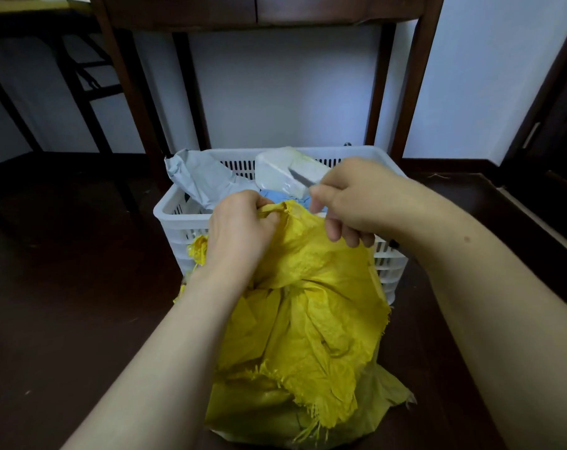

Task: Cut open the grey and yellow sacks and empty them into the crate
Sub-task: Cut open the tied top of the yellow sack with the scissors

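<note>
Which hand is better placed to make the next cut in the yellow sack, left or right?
Probably the right hand: it holds the knife just above the yellow sack. The left hand grips the sack's top edge and steadies it in front of the crate.

Floor (pixel 64 303): dark brown, faint sheen, near to far.
Wall (pixel 292 92): plain, pale bluish white, far side and right corner.
Skirting board (pixel 444 164): dark, along the wall's foot.
Wooden table (pixel 262 11): dark brown, far centre, slim legs (pixel 415 76) close against the wall.
Second table (pixel 84 69): far left, dark braced legs, yellowish top.
Dark frame (pixel 551 131): right edge; door or cabinet, unclear.
Light: dim, cool.
</note>
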A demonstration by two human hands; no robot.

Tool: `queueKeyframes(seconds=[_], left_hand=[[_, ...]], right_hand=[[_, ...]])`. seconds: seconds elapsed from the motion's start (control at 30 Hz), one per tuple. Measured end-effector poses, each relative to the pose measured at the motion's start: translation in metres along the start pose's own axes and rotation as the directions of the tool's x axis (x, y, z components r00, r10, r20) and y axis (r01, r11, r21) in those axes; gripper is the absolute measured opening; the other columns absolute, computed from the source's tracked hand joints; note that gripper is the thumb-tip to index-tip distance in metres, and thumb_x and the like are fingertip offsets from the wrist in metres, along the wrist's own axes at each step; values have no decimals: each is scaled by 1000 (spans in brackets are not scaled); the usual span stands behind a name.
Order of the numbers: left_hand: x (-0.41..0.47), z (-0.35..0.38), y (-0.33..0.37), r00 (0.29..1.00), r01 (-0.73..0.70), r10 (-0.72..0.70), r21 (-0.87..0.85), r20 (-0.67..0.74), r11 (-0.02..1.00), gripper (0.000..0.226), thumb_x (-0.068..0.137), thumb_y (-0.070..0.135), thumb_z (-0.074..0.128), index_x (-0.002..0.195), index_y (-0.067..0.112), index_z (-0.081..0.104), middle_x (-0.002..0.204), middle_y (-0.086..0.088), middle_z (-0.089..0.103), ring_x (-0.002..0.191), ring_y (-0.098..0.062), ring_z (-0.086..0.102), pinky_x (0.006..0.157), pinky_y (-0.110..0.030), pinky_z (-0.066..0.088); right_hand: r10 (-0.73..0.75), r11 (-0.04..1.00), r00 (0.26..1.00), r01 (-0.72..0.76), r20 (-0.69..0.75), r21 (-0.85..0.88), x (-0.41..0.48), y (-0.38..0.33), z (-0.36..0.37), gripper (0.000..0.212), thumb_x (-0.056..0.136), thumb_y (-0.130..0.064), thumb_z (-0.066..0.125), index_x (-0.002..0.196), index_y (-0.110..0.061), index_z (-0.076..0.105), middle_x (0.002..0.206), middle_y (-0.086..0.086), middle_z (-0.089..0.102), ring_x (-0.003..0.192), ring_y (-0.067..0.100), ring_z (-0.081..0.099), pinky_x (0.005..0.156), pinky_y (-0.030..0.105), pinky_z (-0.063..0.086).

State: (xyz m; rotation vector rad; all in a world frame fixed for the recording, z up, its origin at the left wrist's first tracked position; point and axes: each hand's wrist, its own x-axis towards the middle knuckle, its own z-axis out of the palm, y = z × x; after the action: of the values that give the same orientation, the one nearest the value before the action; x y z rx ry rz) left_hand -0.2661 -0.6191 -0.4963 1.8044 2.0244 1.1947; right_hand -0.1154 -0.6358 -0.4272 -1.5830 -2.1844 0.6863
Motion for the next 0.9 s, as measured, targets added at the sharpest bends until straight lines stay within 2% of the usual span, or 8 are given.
queueKeyframes(seconds=[0.1,0.17,0.27,0.37,0.53,0.6,0.67,0.9], left_hand=[[0,-1,1,999,18,-19,-28,-31,999,19,80,23,65,97,17,71,102,-9,70,105,-30,59,89,-38,46],[0,-2,2,999,18,-20,-29,-45,999,21,80,23,65,99,16,71,102,-10,70,105,-31,59,88,-39,46],[0,-2,3,998,8,-10,-42,-58,999,19,80,21,66,97,15,72,100,-11,71,103,-31,60,87,-40,47],[-1,-1,4,998,-1,-2,-43,-70,999,18,80,20,66,96,16,73,99,-9,71,102,-30,60,86,-38,47],[-1,0,3,996,-2,-2,-51,-88,999,17,79,18,66,94,15,73,98,-9,72,101,-30,61,85,-38,47],[-1,1,3,995,-9,4,-48,-95,999,17,78,18,66,94,15,73,97,-9,72,100,-31,61,84,-38,47],[-2,2,4,995,-19,16,-39,-96,999,18,79,18,66,95,15,73,98,-10,72,101,-31,61,85,-38,47],[-4,6,5,993,-86,88,20,-84,996,19,80,18,66,98,16,72,100,-10,71,102,-32,60,83,-38,45]], right_hand=[[-84,996,992,80,-98,-41,-1,-8,-4,43,99,-26,39,88,2,69,65,15,70,49,30,63,44,23,45],[-69,997,997,68,-18,-30,-1,-11,-1,44,99,-27,39,87,3,69,67,16,71,43,24,58,37,18,40],[50,992,992,-36,118,-119,3,-5,11,45,101,-27,38,93,4,69,77,15,73,45,20,54,43,24,40],[104,977,990,-83,98,-198,7,4,16,40,100,-25,40,91,0,70,73,10,74,42,16,53,46,24,41],[91,984,989,-72,113,-163,10,7,14,39,99,-29,43,88,-4,71,75,7,74,64,28,69,41,21,38],[90,981,989,-68,119,-181,11,8,15,38,99,-28,44,87,-4,71,73,7,74,55,16,67,40,19,37],[92,972,992,-70,91,-227,12,11,17,36,99,-25,44,87,-4,71,70,6,74,34,1,53,42,21,36],[68,973,996,-56,49,-223,18,14,23,37,99,-26,44,87,-4,71,69,7,73,25,-1,43,43,22,32]])
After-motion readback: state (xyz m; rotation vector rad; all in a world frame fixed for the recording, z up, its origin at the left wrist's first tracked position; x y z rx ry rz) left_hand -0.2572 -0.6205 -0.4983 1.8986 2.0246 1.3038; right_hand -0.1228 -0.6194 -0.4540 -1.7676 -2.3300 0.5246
